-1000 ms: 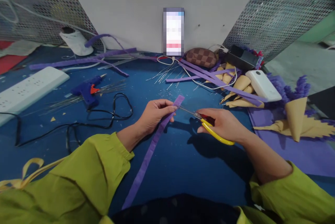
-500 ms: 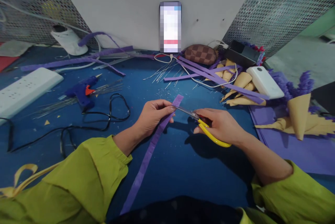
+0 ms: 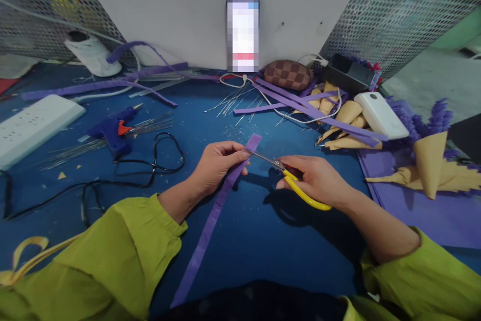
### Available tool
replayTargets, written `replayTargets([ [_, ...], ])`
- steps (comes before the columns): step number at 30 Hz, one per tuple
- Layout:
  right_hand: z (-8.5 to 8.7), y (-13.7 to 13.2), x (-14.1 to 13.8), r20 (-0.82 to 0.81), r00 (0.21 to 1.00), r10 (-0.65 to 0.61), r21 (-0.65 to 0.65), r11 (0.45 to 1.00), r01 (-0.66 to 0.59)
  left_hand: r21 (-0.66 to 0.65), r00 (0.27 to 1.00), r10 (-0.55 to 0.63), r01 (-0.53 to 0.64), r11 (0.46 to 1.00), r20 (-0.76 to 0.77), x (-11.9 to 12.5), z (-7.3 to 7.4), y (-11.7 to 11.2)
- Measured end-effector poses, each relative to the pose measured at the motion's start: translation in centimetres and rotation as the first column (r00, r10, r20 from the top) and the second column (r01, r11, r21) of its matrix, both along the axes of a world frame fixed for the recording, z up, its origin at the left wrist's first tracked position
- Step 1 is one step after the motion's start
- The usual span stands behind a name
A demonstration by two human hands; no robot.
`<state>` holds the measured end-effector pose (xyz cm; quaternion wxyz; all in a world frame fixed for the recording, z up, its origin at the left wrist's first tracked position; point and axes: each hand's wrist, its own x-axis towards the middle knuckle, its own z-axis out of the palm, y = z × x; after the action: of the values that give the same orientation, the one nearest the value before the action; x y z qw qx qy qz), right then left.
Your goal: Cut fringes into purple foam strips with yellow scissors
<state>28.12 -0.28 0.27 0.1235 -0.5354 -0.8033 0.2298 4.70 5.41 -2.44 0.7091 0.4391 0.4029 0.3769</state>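
My left hand [image 3: 220, 163] pinches the upper end of a long purple paper strip [image 3: 210, 221] that hangs down toward me over the blue table [image 3: 255, 241]. In my right hand [image 3: 313, 181] are yellow-handled scissors [image 3: 291, 183], fingers wrapped through the handles. The thin blades point left and meet the strip's edge just below its top end, next to my left thumb.
A blue glue gun [image 3: 112, 130] with a black cord [image 3: 158, 161] and a white power strip [image 3: 33, 128] lie at left. A phone [image 3: 242, 33] leans on the back wall. Purple strips [image 3: 300, 105], tan paper cones [image 3: 428, 161], a white power bank [image 3: 381, 114] and a checkered pouch [image 3: 287, 74] crowd the right.
The hands stay together with the scissors at the strip's edge. The view has tilted slightly, so everything sits a little lower and to the left.
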Motion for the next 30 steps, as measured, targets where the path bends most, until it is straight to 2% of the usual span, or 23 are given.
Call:
replayTargets([
  [18, 0.01, -0.16, -0.05, 0.016, 1.000, 0.005, 0.059, 0.998, -0.006, -0.027, 0.999, -0.022, 0.023, 0.999, 0.026, -0.14, 0.36, 0.06],
  [30, -0.07, -0.14, 0.06, 0.020, 1.000, 0.007, 0.035, 0.999, -0.007, -0.064, 0.997, -0.053, 0.057, 0.996, 0.057, -0.31, 0.39, 0.22],
])
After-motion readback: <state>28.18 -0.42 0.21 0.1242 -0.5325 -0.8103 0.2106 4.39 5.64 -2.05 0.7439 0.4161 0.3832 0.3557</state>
